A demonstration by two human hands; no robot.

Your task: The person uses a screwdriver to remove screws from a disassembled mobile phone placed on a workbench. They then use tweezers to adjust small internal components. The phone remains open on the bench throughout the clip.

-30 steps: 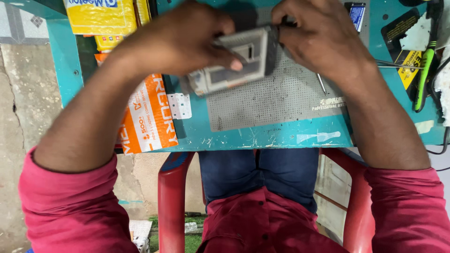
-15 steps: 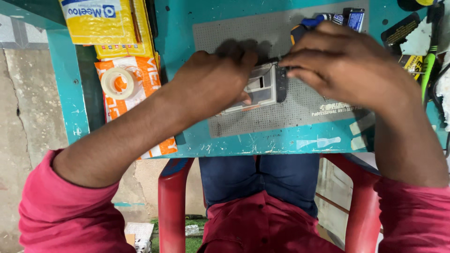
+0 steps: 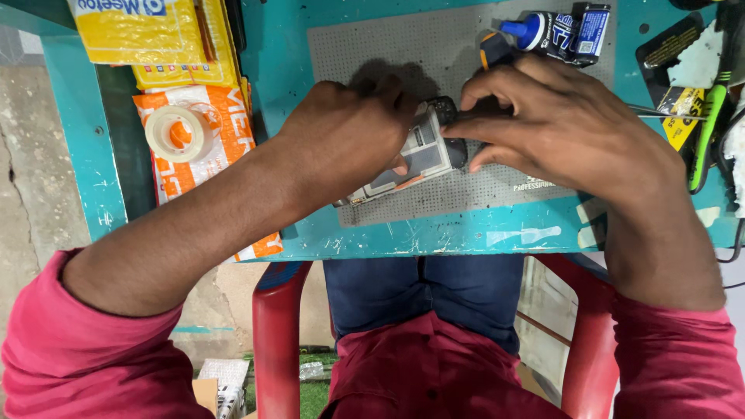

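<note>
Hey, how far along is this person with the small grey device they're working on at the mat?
Done: the small grey device lies on the grey mat, its inner compartments apparently exposed, so it seems open. In hand: the left hand steadies it while the right hand pinches its dark end. Left: it looks unclosed; the blue-capped tube and tape roll lie unused.

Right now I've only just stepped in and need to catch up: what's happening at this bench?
A seated person in pink sleeves works over a grey perforated mat on a teal table. The left hand grips a small grey device lying tilted on the mat, while the right hand pinches at its dark upper end; what the fingers hold there is hidden. A roll of clear tape rests on orange and yellow packets at the left, and a blue-capped tube lies at the mat's top edge.
</note>
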